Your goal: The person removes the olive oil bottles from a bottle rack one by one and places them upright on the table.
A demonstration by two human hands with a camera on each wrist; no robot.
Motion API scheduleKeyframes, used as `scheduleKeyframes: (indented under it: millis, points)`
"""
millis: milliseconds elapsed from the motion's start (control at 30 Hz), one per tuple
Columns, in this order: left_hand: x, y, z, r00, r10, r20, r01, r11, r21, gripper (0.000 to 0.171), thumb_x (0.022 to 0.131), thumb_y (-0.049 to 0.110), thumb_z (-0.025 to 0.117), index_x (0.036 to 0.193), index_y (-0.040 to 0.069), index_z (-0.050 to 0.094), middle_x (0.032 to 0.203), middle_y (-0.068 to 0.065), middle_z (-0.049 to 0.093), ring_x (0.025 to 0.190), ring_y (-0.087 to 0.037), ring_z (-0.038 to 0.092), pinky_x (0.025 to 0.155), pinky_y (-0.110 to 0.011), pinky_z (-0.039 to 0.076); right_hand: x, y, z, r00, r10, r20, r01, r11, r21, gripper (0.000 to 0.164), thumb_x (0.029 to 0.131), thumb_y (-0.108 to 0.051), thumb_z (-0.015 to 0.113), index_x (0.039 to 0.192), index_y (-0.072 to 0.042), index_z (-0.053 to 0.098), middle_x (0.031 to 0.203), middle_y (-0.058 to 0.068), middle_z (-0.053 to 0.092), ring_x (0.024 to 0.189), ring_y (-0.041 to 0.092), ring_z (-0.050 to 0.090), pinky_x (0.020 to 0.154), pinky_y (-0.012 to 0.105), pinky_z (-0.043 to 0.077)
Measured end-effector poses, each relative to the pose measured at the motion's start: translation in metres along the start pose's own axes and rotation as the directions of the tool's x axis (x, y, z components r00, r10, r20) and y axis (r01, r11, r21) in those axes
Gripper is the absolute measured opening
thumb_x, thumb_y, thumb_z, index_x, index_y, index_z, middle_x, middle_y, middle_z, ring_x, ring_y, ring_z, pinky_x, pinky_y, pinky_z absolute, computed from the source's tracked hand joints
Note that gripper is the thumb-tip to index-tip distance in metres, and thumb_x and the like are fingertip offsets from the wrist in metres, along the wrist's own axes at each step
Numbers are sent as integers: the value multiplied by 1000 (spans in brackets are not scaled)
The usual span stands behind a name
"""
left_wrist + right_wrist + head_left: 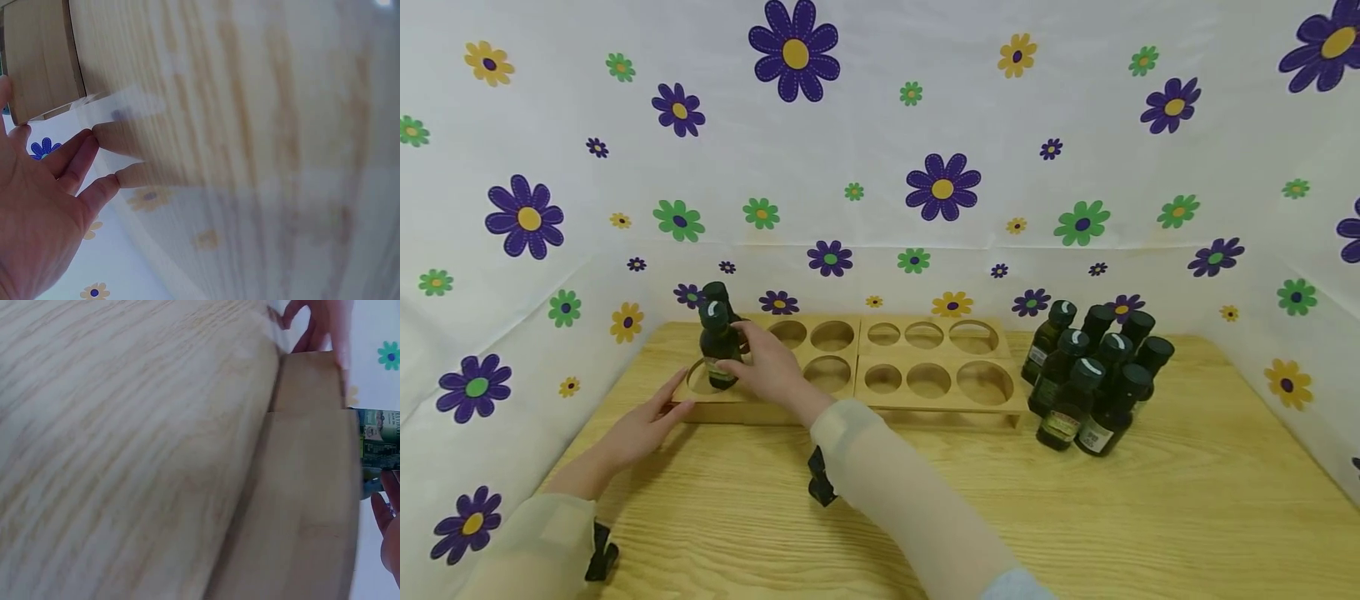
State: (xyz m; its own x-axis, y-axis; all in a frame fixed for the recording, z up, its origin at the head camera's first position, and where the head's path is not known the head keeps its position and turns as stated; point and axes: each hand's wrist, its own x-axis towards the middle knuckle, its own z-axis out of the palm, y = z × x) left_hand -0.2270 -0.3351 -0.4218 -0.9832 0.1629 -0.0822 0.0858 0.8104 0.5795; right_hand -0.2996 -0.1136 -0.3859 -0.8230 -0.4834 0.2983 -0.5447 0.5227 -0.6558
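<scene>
A light wooden rack (940, 403) with two tiers of round holes stands on the table. Over the front tier, near the left end, my right hand (771, 367) grips a dark glass bottle (721, 342) with a black cap, held upright. The bottle's printed label (378, 428) shows beyond the rack's edge in the right wrist view. Directly behind it stands another dark bottle (715, 292), mostly hidden. My left hand (636, 433) touches the rack's left front corner, its fingers (78, 165) fairly straight and holding no bottle.
Right of the rack, several dark bottles (1063, 417) with black caps stand close together on the wooden table (925, 500). A white flower-print cloth (865, 125) hangs behind and along both sides. Other rack holes show no bottles.
</scene>
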Motion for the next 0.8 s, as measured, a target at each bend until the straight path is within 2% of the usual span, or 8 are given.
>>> scheduleKeyframes:
  millis: [133, 333, 433, 667, 800]
  points:
    - [1, 1, 0, 1000, 6, -4, -6, 1000, 10, 73, 104, 48, 36, 157, 9, 4, 136, -37, 44, 123, -58, 39, 95, -67, 33, -2, -6, -13, 998, -64, -24, 64, 998, 16, 58, 94, -34, 65, 142, -9, 45, 122, 1, 61, 105, 10, 57, 87, 19, 43]
    - [-1, 1, 0, 1000, 8, -4, -8, 1000, 28, 72, 105, 46, 36, 157, 8, 4, 135, -38, 44, 122, -59, 39, 94, -67, 33, -7, -9, -34, 989, -146, -37, 146, 989, -21, 59, 93, -31, 67, 141, -6, 44, 117, 3, 62, 103, 14, 59, 82, 13, 41]
    - [-3, 1, 0, 1000, -1, 6, 1, 1000, 18, 73, 104, 47, 36, 157, 9, 3, 136, -38, 43, 122, -60, 37, 94, -68, 32, -12, -6, -44, 987, -153, -48, 152, 988, -20, 60, 92, -29, 69, 141, -4, 44, 117, 6, 62, 102, 16, 61, 80, 13, 42]
    - [-3, -2, 0, 1000, 4, 23, -4, 1000, 0, 73, 104, 48, 36, 157, 14, -1, 138, -38, 41, 120, -60, 40, 90, -68, 35, -29, 5, -70, 991, -123, -57, 124, 992, 21, 63, 92, -27, 69, 143, -3, 41, 124, 8, 58, 103, 13, 60, 87, 16, 43]
    - [-1, -2, 0, 1000, 10, 30, -10, 1000, -15, 73, 104, 47, 36, 157, 14, -2, 138, -38, 40, 120, -60, 39, 90, -68, 35, -41, 13, -84, 987, -143, -69, 143, 990, 4, 62, 93, -27, 68, 143, -3, 40, 123, 7, 58, 101, 13, 58, 83, 17, 44]
